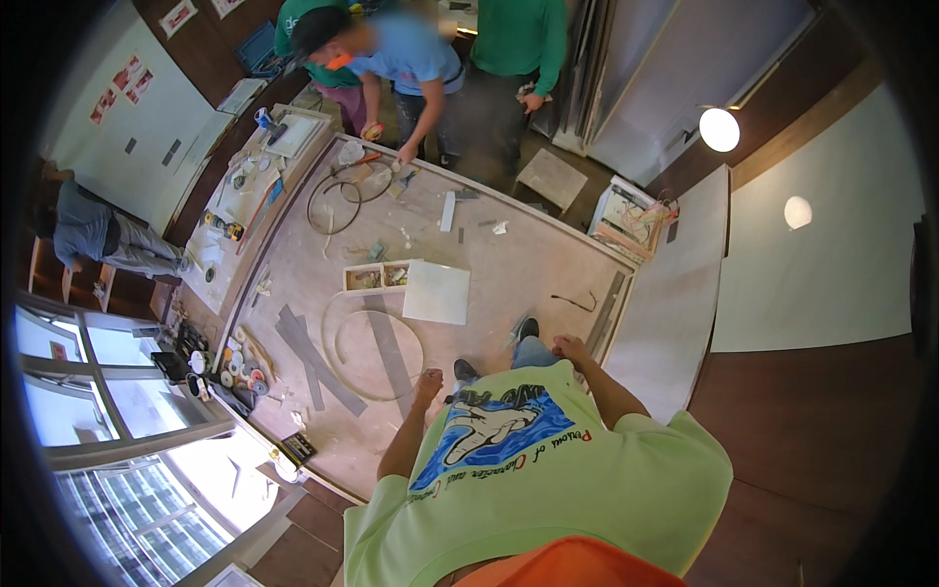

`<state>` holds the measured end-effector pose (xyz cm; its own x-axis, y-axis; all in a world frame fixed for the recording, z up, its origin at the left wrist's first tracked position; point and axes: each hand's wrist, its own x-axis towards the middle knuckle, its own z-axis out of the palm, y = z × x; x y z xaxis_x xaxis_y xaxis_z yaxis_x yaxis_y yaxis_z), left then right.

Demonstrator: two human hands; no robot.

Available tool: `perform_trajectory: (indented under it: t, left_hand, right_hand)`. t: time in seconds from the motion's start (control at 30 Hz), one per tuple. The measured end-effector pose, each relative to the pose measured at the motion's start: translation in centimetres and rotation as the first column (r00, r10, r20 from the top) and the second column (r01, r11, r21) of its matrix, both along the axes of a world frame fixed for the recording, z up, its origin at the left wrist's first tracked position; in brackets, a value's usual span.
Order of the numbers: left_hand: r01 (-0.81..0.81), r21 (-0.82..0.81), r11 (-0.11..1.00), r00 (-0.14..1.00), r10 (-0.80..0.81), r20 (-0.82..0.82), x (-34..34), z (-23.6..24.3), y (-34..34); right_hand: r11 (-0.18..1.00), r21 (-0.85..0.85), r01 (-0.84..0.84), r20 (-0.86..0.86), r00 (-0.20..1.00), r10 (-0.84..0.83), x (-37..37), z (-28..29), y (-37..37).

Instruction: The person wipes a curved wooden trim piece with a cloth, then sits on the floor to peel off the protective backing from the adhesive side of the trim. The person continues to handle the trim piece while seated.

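Observation:
My left hand hangs beside my green shirt, its fingers curled in with nothing visible in them. It is nearest to a thin pale hoop lying on the broad wooden surface under my feet. On my other side, my right hand is also curled closed and touches nothing that I can see. Past my shoes a white square panel lies against a shallow wooden box with small items in its compartments. Long grey strips lie under and beside the hoop.
A side bench carries a yellow drill and other tools. At the far edge a person in blue leans over coiled strips; others stand behind. Tape rolls lie at the left. A thin dark wire lies on the right.

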<state>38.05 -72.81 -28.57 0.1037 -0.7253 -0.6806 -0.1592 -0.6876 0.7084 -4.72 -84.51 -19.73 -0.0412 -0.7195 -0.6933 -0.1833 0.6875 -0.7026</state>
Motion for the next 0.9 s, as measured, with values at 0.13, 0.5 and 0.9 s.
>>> perform_trajectory:
  t: [0.13,0.5,0.9]
  left_hand:
    - [0.146,-0.014,0.989,0.978,-0.142,0.155,-2.1,-0.1,-1.2]
    - [0.062,-0.022,0.998,0.978,-0.056,0.202,-9.4,2.9,-15.0]
    - [0.305,-0.046,0.951,0.893,-0.269,0.360,-18.2,6.6,-31.6]
  right_hand:
    - [0.999,-0.051,0.015,0.033,0.999,-0.013,-1.1,-2.0,-2.0]
    - [0.977,0.062,0.205,0.196,0.957,-0.214,-12.2,-5.6,-11.9]
    - [0.789,0.256,0.558,0.263,0.746,-0.612,-23.2,-6.8,-16.3]
